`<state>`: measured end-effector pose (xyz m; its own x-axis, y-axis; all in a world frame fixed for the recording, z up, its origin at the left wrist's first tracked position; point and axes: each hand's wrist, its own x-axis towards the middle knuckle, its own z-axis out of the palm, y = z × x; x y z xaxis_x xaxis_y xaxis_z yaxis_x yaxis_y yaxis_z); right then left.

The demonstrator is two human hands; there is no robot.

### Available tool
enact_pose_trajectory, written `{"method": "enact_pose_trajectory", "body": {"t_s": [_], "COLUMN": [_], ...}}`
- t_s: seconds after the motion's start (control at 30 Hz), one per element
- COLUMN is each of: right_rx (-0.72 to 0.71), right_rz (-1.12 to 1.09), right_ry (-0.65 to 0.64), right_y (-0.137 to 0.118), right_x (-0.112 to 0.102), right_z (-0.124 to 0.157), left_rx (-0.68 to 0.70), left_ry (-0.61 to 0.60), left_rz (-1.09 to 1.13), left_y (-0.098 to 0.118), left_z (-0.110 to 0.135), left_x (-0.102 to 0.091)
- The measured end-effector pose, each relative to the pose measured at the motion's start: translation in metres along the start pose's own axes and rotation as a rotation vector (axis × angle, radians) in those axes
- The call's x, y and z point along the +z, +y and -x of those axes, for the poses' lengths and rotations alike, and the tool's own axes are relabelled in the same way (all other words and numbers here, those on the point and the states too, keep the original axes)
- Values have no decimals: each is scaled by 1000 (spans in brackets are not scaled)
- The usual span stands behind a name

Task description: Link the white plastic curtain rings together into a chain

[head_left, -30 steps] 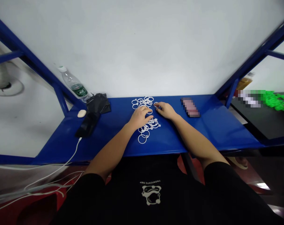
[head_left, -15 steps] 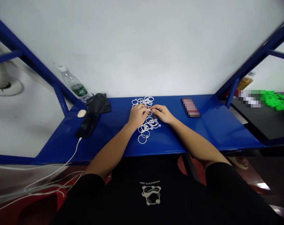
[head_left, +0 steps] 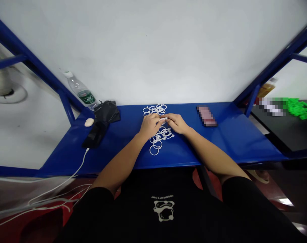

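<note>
My left hand (head_left: 149, 125) and my right hand (head_left: 177, 124) meet over the middle of the blue table, fingertips close together. Between them they pinch a thin white plastic ring (head_left: 163, 119), with a small knob showing near my right fingertips. Part of this ring is hidden behind the fingers. Beyond my hands lies a cluster of similar white rings (head_left: 161, 107). On the near side, a second group of white rings (head_left: 165, 133) overlaps in a loose heap, its lowest ring (head_left: 154, 150) closest to the table's front edge.
On the left of the blue table (head_left: 128, 153) are a plastic bottle (head_left: 84, 94), a black crumpled bag (head_left: 106, 111), a dark device with a white cable (head_left: 94, 135) and a pale mouse-like object (head_left: 89, 122). A blurred-out phone-like object (head_left: 206, 116) lies right. Blue frame posts (head_left: 251, 99) flank the table.
The held ring has turned slightly, and its small knob now shows by my right fingertips. Both hands stay nearly in place; the view has shifted a little.
</note>
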<state>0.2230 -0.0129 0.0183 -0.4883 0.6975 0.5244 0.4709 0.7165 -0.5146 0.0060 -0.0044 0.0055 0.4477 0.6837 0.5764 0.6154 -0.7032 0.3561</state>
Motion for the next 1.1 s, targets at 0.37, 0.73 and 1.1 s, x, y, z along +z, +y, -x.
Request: {"method": "enact_pose_trajectory", "body": {"t_s": [0.37,0.73,1.1], "right_rx": [108,173,197], "right_rz": [-47,58,82], "right_ry": [-1,-36,69], "right_y": [2,2,6], "right_x": [-1,-1,3], "right_z": [-2,0,-1], "left_rx": [-17,-423,-296], "left_ry": [-104,-145,-13], "left_rz": [-7,-256,-96], "left_y": [6,-46,-17], "left_z": [1,2,-5], "left_x": [-3,-13,-17]}}
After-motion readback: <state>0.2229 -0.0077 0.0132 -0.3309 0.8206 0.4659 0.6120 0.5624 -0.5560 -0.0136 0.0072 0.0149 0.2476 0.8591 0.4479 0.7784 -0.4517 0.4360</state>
